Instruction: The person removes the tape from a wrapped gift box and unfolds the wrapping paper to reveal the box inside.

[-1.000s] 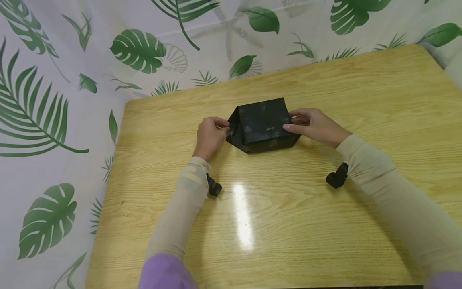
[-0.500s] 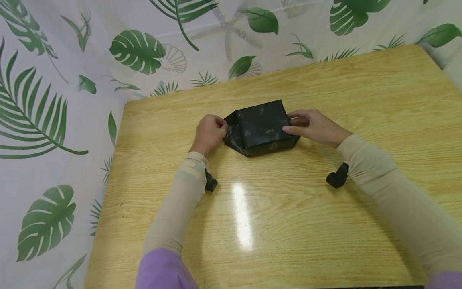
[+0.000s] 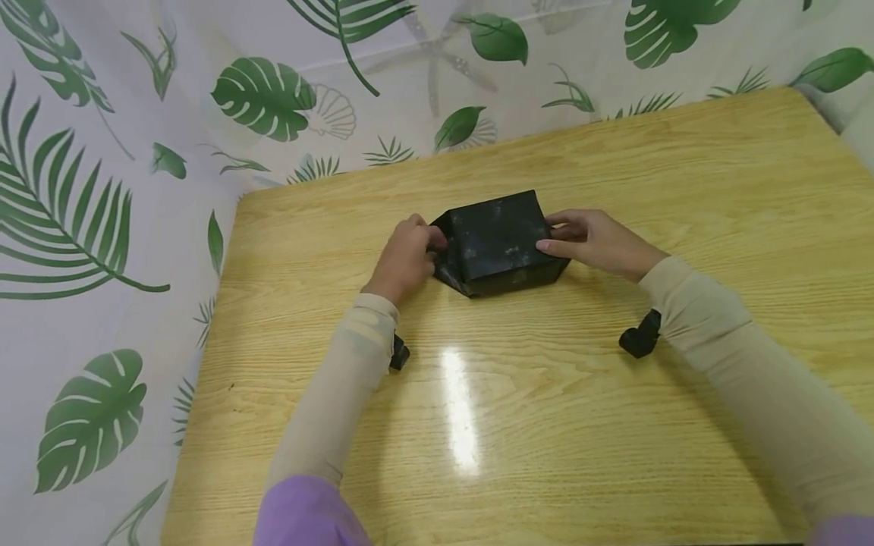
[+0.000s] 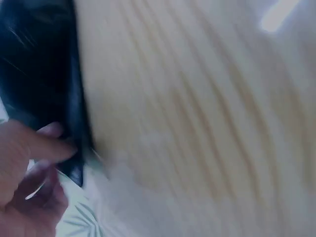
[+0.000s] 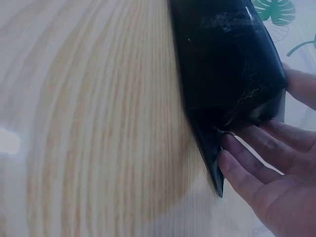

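Note:
A package in shiny black wrapping lies on the wooden table, pale scuffs on its top. Its left end shows a folded-in flap around a dark recess. There my left hand has its fingers bent at the wrapping; in the left wrist view its thumb and fingers pinch the edge of the black sheet. At the other end, my right hand holds the package with the thumb on top. The right wrist view shows its other fingers against the end, beside a pointed flap.
The light wooden table reaches to a leaf-patterned curtain at the back and left. A black wrist camera hangs under the left sleeve, another camera under the right.
The left hand first drew the end flap outward to the left, then moved in to the right, its fingers now at the recess. The package tilted slightly; the right hand kept its hold.

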Demonstrator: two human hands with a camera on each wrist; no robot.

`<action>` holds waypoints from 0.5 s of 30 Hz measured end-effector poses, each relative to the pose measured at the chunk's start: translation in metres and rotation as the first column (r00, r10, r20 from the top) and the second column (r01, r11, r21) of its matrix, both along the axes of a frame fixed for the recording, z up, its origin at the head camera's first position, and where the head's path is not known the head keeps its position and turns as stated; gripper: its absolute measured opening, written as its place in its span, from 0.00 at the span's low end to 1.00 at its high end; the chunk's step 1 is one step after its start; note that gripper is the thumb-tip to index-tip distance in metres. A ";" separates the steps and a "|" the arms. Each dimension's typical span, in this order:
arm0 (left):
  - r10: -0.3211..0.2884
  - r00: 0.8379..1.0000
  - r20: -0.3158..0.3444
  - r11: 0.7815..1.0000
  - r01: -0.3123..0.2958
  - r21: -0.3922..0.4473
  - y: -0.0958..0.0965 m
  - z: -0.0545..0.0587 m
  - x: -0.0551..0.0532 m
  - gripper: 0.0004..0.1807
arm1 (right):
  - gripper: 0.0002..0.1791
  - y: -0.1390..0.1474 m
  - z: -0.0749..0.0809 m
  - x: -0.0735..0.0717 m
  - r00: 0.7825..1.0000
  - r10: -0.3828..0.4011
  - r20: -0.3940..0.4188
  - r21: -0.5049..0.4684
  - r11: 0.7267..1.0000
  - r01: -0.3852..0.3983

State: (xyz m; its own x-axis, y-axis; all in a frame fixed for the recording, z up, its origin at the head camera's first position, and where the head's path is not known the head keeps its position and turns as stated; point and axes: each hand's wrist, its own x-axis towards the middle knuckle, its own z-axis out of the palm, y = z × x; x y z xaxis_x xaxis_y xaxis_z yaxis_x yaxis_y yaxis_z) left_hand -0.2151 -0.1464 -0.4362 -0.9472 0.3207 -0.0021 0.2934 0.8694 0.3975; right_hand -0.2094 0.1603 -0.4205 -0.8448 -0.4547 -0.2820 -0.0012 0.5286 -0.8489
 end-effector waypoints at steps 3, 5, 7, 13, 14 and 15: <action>-0.086 0.993 0.087 0.993 0.079 0.082 0.004 0.002 0.006 0.12 | 0.44 0.000 0.000 0.000 1.000 0.000 0.004 0.007 1.000 0.000; -0.104 0.982 0.156 0.986 0.081 0.149 0.005 0.001 0.009 0.13 | 0.44 0.001 0.000 0.000 1.000 0.003 0.001 0.010 1.000 -0.003; -0.111 0.971 0.210 0.978 0.069 0.197 0.005 -0.001 0.013 0.14 | 0.44 0.002 -0.001 0.000 1.000 0.009 0.002 0.010 1.000 -0.009; -0.145 0.957 0.250 0.957 0.072 0.282 0.002 -0.004 0.018 0.15 | 0.42 0.004 -0.002 0.000 1.000 0.026 0.012 -0.014 1.000 -0.026; -0.146 0.957 0.251 0.955 0.071 0.287 0.001 -0.005 0.018 0.16 | 0.41 0.004 -0.003 0.000 1.000 0.028 0.009 -0.016 0.999 -0.028; -0.146 0.958 0.248 0.955 0.072 0.287 0.000 -0.006 0.017 0.17 | 0.41 0.003 -0.003 0.000 1.000 0.030 0.008 -0.020 0.999 -0.029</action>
State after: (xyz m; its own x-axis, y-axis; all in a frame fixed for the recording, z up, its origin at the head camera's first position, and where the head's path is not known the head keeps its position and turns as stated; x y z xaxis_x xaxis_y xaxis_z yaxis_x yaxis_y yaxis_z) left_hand -0.1978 -0.1465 -0.4421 -0.8836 0.4453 -0.1448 0.2325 0.6856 0.6898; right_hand -0.2093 0.1638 -0.4233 -0.8286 -0.4851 -0.2796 -0.0094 0.5113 -0.8594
